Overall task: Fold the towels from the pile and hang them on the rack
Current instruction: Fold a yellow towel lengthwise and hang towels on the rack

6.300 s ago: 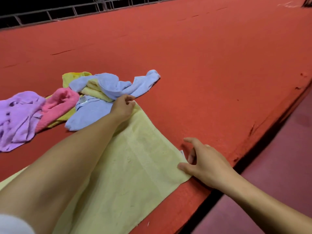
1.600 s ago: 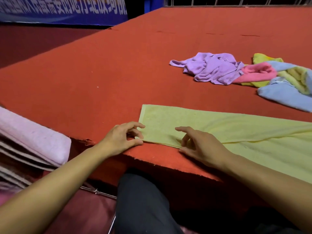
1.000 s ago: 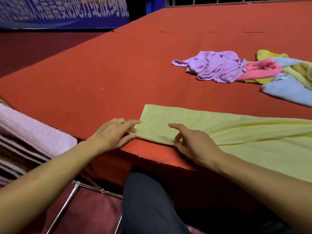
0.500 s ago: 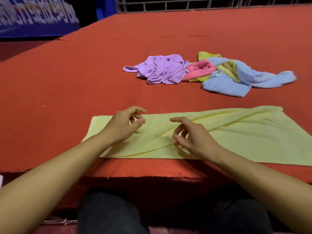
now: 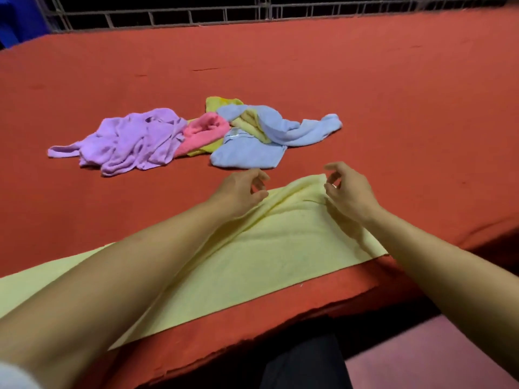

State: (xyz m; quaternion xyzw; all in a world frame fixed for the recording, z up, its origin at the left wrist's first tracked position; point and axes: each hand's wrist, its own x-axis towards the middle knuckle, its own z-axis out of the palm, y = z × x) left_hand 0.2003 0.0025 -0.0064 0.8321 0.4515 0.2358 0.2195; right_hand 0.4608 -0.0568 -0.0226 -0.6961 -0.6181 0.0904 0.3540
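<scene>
Red carpeted platform [image 5: 365, 80] (worn edge), metal railing [image 5: 196, 15] behind, seemingly dark beyond.

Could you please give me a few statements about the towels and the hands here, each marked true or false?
1. The pale yellow towel lies spread near the front edge of the red surface. True.
2. The purple towel sits at the right end of the pile. False: it is at the left end; a blue towel is to the right.
3. The left hand and right hand are at the yellow towel's far end. True.
4. The pink towel is being held. False: it lies in the pile, untouched.
</scene>
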